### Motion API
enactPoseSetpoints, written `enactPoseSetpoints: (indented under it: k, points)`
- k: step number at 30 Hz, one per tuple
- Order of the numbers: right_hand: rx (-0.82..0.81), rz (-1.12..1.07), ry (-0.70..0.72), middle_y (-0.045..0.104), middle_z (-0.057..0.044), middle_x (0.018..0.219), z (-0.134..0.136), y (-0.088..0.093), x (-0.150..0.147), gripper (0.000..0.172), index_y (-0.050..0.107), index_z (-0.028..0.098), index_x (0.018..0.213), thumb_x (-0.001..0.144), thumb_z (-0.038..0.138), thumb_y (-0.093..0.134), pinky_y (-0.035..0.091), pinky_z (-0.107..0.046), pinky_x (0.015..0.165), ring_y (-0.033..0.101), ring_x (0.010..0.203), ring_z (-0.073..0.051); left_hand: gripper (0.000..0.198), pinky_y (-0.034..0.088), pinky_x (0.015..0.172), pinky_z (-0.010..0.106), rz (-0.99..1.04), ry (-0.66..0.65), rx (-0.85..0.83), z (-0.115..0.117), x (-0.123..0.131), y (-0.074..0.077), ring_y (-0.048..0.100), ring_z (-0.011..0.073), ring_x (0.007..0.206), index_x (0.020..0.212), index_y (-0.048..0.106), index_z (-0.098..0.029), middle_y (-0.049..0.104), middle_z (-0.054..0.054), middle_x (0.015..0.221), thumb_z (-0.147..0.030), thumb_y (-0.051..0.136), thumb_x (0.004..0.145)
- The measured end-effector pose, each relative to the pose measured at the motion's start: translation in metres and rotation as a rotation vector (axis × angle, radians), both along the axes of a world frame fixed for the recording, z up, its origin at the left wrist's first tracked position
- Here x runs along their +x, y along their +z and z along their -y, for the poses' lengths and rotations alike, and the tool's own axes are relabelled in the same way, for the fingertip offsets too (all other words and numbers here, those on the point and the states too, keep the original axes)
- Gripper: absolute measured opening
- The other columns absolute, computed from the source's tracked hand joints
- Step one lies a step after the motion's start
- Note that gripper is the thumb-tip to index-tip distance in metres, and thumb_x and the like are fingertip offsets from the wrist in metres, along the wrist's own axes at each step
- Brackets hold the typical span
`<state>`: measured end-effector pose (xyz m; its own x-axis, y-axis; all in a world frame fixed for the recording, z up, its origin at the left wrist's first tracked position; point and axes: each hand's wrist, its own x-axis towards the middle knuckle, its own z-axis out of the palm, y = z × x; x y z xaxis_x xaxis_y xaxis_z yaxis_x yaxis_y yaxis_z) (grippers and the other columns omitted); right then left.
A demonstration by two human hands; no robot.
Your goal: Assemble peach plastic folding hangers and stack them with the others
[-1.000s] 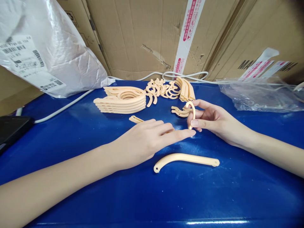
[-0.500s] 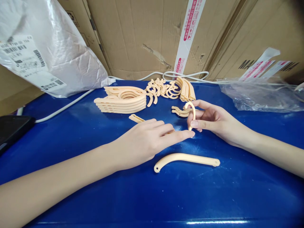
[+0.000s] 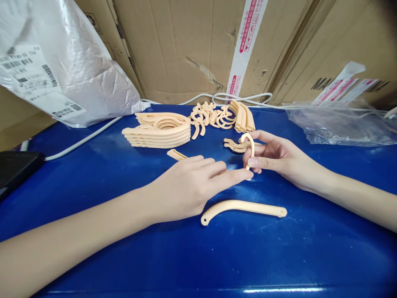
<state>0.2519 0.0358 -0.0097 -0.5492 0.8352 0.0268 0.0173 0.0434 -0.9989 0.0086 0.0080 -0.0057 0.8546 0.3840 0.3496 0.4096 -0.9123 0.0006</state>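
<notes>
My right hand [image 3: 276, 157] pinches a cream plastic hanger hook [image 3: 252, 145] between thumb and fingers, curved end up. My left hand [image 3: 195, 182] is palm-down, its fingers closed over a cream hanger arm [image 3: 176, 155]; one end of that arm sticks out at the left and the rest is hidden below the hand. The left index finger stretches to the foot of the hook. Whether hook and arm are joined there is hidden. In front of the hands a loose curved hanger arm [image 3: 242, 207] lies on the blue table. Small curved pieces [image 3: 234, 145] lie just behind the hook.
Stacked hangers [image 3: 158, 136], a heap of hooks and small parts [image 3: 211, 116] and a bundle of arms [image 3: 243, 118] sit at the back. Around them are a silver-white parcel bag [image 3: 93, 78], a dark phone [image 3: 18, 171], clear plastic [image 3: 341, 124], a white cable [image 3: 83, 140] and cardboard boxes [image 3: 186, 45].
</notes>
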Motion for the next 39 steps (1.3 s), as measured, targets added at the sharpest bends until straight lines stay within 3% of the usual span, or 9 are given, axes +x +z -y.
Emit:
enactPoseSetpoints:
  k: [39]
  points:
    - [0.044,0.041,0.018,0.065,0.003,0.077,-0.0004,-0.0016,0.0011,0.035,0.052,0.022,0.112,0.083,0.024,0.072,0.044,-0.022,0.054,0.06,0.065,-0.01,0.04,0.042,0.066,0.025,0.046,-0.046,-0.055,-0.0016,-0.002,-0.0052,0.055,0.014,0.076,0.138,0.044,-0.021,0.059,-0.002,0.085,-0.011,0.037,0.1]
